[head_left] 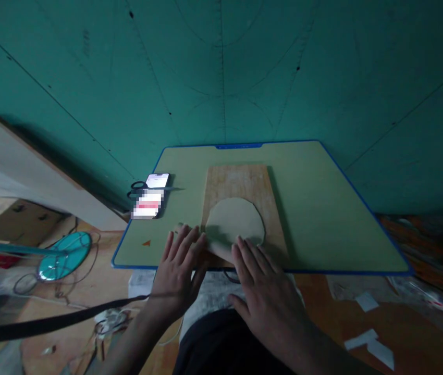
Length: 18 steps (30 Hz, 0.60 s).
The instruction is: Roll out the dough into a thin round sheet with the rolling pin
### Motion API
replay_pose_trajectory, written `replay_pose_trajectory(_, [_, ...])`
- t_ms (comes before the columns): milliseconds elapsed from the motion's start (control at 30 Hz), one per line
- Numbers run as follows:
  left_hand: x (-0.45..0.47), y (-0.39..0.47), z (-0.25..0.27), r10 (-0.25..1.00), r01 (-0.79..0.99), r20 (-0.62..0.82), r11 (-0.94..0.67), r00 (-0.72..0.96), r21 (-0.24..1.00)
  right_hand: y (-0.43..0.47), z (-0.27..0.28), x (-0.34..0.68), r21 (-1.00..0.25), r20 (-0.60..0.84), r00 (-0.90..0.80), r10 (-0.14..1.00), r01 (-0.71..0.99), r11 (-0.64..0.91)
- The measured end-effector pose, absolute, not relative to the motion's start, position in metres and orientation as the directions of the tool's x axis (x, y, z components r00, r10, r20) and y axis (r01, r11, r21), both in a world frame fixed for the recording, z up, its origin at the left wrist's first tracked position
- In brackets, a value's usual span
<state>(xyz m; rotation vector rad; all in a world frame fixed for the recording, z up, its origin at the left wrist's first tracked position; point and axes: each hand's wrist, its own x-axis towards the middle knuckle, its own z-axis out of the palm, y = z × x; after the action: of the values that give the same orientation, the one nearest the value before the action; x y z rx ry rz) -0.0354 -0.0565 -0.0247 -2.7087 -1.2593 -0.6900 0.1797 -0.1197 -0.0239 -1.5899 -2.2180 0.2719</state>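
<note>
A flat, pale, roughly round sheet of dough or clay (237, 219) lies on a wooden board (241, 179); which material it is I cannot tell. My left hand (178, 271) is at the sheet's near left edge, palm down, fingers stretched out and slightly apart. At the near right edge, my right hand (262, 286) has its fingers extended, their tips touching or just over the sheet. Neither hand grips anything that I can see. Between them the near edge of the sheet is partly in shadow and partly hidden by my fingers.
The board rests on a pale green table (323, 219) with a blue rim. On its left, scissors (139, 186) lie across a lit phone (153, 195), near a small orange scrap (147, 243). A green wall (221, 67) stands behind. Cables and paper scraps (370, 344) litter the floor.
</note>
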Motion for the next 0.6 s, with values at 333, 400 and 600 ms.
replay_pose_trajectory(333, [0.012,0.04,-0.005,0.751,0.756,0.269,-0.646,0.603,0.106,-0.041,-0.003,0.226,-0.233,0.176,-0.335,0.926,0.899,0.37])
replay_pose_trajectory(400, [0.027,0.052,-0.007,0.806,0.823,0.337,-0.552,0.486,0.132,-0.037,0.001,0.229,-0.214,0.152,-0.321,0.935,0.913,0.348])
replay_pose_trajectory(600, [-0.001,0.01,-0.029,0.794,0.816,0.431,-0.546,0.429,0.192,-0.08,-0.01,0.196,-0.273,0.17,-0.357,0.919,0.879,0.392])
